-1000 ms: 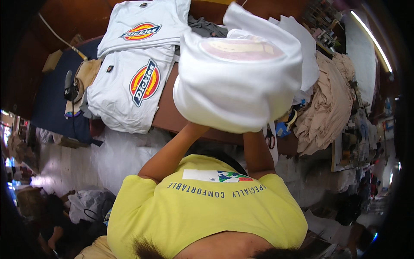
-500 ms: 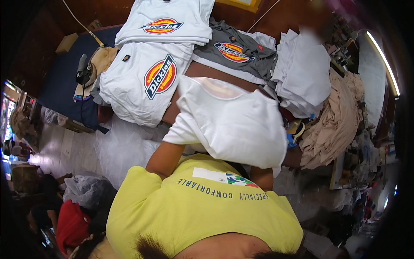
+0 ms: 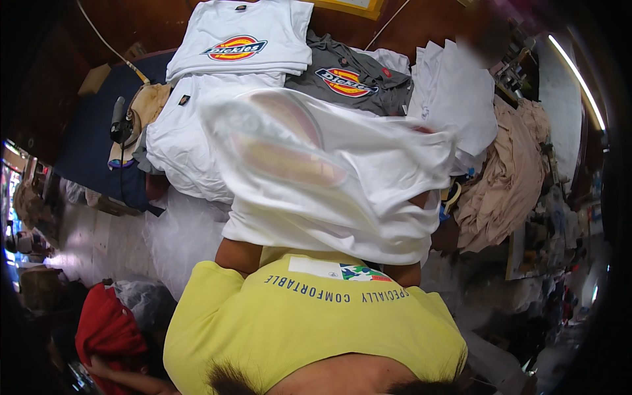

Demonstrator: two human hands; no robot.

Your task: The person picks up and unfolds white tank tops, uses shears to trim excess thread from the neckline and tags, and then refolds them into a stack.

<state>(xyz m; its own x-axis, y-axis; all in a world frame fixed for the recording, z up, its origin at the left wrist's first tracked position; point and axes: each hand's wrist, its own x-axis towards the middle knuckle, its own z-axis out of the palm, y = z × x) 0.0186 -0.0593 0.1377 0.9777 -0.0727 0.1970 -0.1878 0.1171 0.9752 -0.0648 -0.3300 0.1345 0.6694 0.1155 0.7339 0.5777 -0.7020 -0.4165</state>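
Observation:
A large white t-shirt point(image 3: 342, 178) hangs spread out in front of me, its printed side turned away so the logo shows faintly through the cloth. My left forearm point(image 3: 238, 253) and my right forearm point(image 3: 403, 273) rise from my yellow shirt point(image 3: 309, 316) and go in under its lower hem. Both hands are hidden behind the fabric, which they hold up above the wooden table point(image 3: 151, 26).
Folded white t-shirts with a red and yellow logo point(image 3: 240, 39) lie at the back, a grey one point(image 3: 349, 79) beside them, more white ones point(image 3: 178, 145) on the left. A white stack point(image 3: 454, 99) and beige cloth point(image 3: 507, 178) sit right. An iron point(image 3: 120, 122) rests on a blue pad.
The white t-shirt was bunched and raised high; it has come down and opened out wide across the table in front of me.

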